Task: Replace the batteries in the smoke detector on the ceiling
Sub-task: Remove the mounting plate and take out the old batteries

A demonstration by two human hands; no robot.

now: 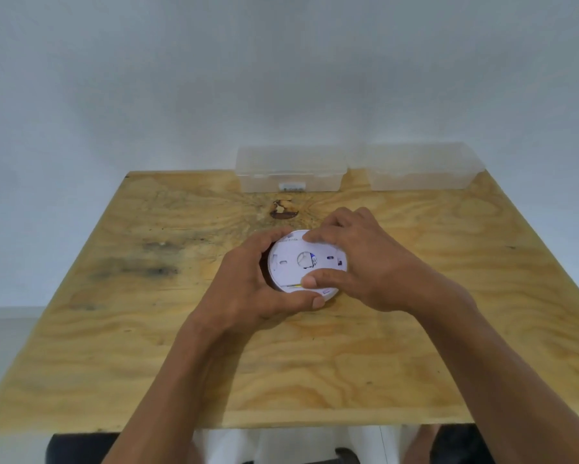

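The plywood worktop (114,329) carries two clear plastic boxes (290,170) at its far edge, and nearer than them, about mid-board, lies the white smoke detector (291,262), back side up. The left hand (248,289) wraps the detector's left rim in a firm grip, while the right hand (365,262) pinches across the back plate, thumb near and fingers far. To open it cleanly, I judge the left should brace steady while the right twists evenly, without prying.
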